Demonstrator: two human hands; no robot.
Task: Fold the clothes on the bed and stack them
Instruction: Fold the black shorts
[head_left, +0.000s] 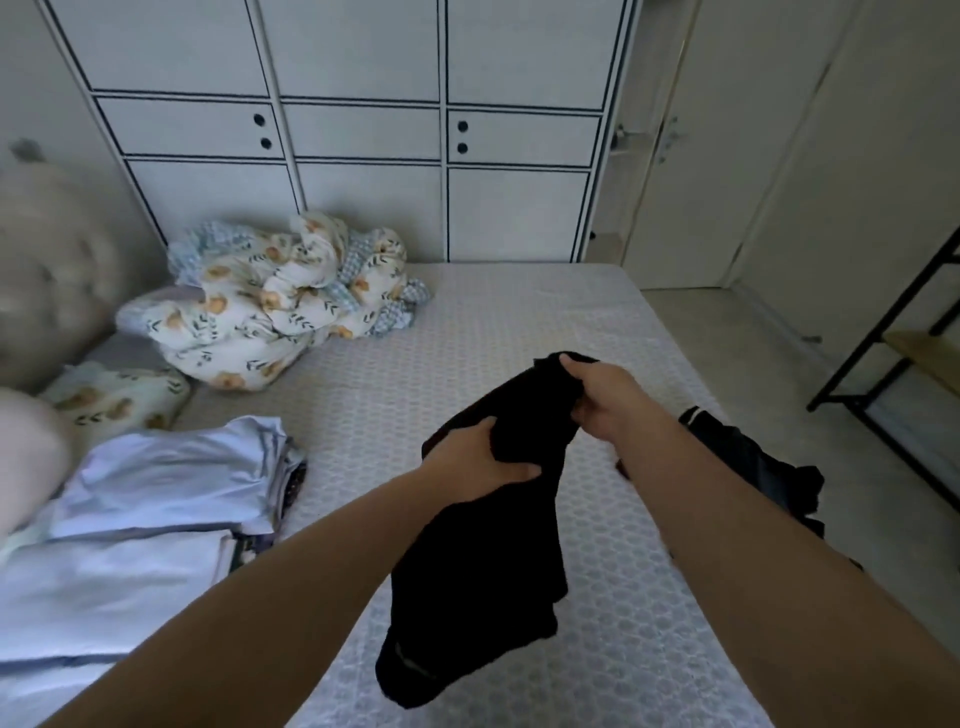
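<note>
1. Black garment (483, 582), soft and limp, hangs above the middle of the bed (545, 322); its lower end droops toward the near edge.
2. Left hand (480, 462) has its grip clenched round the garment's middle; right hand (605, 392) grasps the bunched top end.
3. Stack of folded pale-blue clothes (135, 499) lies on the bed's left side, apart from the garment.
4. Second dark garment (758, 467) lies crumpled at the bed's right edge, under the right forearm.
5. Floral duvet (280, 301), bundled, sits at the far left against the wardrobe (363, 130).
6. Mattress surface is textured and quilted; open room lies between duvet and hands.
</note>
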